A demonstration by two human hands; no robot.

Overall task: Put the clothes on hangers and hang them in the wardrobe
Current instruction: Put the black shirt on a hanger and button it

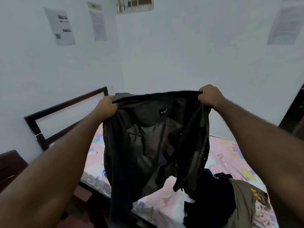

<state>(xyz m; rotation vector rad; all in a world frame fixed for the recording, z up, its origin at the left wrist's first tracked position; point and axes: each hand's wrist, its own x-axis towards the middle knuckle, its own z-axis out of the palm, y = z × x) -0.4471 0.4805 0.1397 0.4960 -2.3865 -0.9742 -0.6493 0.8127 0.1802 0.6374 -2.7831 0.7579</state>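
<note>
Forearms: both reach forward from the lower corners, raised over the bed.
Left hand (107,105): fingers curled tight round 1 top corner of the dark jacket (153,142).
Right hand (209,96): fingers pinch the other top corner.
Jacket: spread open in the air, lining toward the camera, hem above the pink patterned bedsheet (228,155).
Label (163,111): black, white lettering too blurred to read.
Clothes pile (230,201): on the bed, lower right.
Wall papers (60,26): print illegible.

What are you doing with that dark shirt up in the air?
A person is holding up a dark grey, thin shirt over a bed with a pink cartoon-print sheet. The left hand and right hand each grip a top corner, spreading it open. No hanger is in sight. A pile of dark and olive clothes waits on the bed.
</note>
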